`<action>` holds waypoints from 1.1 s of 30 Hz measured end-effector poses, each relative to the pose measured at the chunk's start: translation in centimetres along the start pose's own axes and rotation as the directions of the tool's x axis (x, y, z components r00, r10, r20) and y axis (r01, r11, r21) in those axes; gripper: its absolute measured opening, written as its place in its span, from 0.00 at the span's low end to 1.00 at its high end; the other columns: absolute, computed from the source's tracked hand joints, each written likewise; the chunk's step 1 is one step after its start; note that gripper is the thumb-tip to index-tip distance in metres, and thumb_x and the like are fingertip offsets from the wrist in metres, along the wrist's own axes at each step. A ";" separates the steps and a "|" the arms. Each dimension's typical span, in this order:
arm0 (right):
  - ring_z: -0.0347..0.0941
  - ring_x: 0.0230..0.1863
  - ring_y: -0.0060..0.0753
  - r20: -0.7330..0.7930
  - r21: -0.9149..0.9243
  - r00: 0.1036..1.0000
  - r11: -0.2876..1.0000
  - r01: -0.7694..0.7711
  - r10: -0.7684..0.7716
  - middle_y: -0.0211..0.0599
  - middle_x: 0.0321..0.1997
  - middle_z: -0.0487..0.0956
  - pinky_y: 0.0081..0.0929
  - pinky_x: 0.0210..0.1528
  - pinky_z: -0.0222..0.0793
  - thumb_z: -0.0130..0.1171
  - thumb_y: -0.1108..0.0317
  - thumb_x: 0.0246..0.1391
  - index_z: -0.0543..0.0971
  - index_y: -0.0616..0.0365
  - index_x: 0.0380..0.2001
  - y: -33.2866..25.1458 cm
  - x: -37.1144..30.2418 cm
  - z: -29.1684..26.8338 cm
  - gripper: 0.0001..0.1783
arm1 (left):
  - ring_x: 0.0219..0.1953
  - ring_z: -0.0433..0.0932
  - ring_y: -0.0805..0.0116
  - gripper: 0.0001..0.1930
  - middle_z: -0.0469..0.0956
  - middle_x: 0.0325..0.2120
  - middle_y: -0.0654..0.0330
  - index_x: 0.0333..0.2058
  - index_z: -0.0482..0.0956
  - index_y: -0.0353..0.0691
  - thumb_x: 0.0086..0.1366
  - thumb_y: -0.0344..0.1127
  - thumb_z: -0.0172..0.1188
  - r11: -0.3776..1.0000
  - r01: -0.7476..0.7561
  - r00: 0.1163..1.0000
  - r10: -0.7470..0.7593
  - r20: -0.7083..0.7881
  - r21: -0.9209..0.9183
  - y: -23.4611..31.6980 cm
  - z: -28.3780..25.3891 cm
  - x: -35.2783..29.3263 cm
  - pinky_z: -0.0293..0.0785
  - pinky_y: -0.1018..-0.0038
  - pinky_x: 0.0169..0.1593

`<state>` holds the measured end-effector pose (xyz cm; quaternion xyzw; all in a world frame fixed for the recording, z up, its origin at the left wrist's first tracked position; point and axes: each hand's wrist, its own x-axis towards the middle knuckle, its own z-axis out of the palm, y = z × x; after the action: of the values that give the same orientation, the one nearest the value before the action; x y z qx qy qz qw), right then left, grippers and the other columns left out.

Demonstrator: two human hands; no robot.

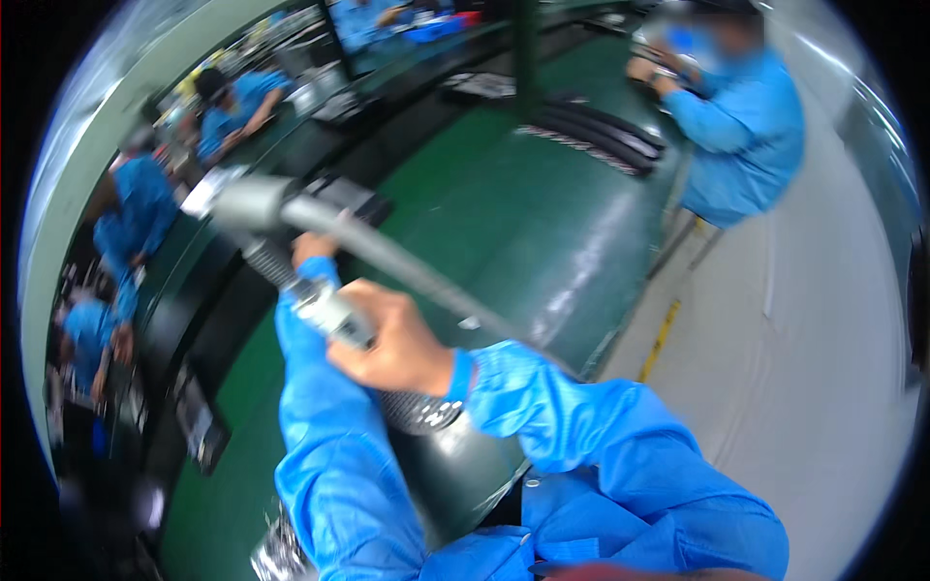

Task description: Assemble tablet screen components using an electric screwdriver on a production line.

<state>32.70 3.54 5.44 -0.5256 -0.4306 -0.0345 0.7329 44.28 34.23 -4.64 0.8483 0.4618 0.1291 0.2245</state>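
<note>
My right hand, a blue band at its wrist, is wrapped round the pale grey grip of a long-necked device. The device has a ribbed section and a rounded grey head, blurred by motion, and a grey tube runs from the head back toward the right. Farther out, my left hand reaches over the bench behind the device; its fingers are mostly hidden and blurred. Under my right wrist lies a dark, shiny ribbed piece.
The green bench top carries a row of black padded strips and a dark device. A crinkled silver packet lies near me. A person in blue sits at the far right; others work along the left. A dark green post rises behind.
</note>
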 end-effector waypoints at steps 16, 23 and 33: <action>0.79 0.32 0.54 -0.084 -0.071 0.995 0.996 0.049 -0.055 0.49 0.31 0.80 0.42 0.38 0.75 0.66 0.66 0.44 0.77 0.62 0.35 1.0 1.9 -2.0 0.15 | 0.61 0.73 0.58 0.36 0.71 0.62 0.47 0.68 0.61 0.29 0.65 0.33 0.66 0.424 -0.224 0.974 0.101 -0.200 -0.877 -1.9 -6.3 -4.0 0.69 0.67 0.63; 0.75 0.19 0.22 0.100 0.226 0.954 0.927 -0.299 0.283 0.36 0.28 0.81 0.23 0.18 0.68 0.63 0.72 0.54 0.81 0.66 0.37 -2.9 2.1 0.6 0.09 | 0.51 0.81 0.63 0.39 0.77 0.56 0.48 0.74 0.48 0.38 0.70 0.29 0.60 0.423 -0.108 0.981 -0.101 -0.166 -0.900 -12.2 -23.3 -34.5 0.80 0.68 0.52; 0.75 0.21 0.24 0.237 0.262 0.925 0.897 -0.355 0.297 0.46 0.40 0.84 0.21 0.20 0.68 0.59 0.74 0.58 0.81 0.70 0.44 -4.5 0.8 -0.1 0.13 | 0.71 0.59 0.62 0.39 0.60 0.70 0.45 0.73 0.50 0.29 0.66 0.23 0.59 0.446 -0.034 0.971 -0.199 -0.136 -0.894 -10.6 -14.6 -56.3 0.52 0.68 0.72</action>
<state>30.99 1.79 9.26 -0.4738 -0.4046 0.2055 0.7547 -0.05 -4.31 1.99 0.5606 0.3879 0.4341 0.5889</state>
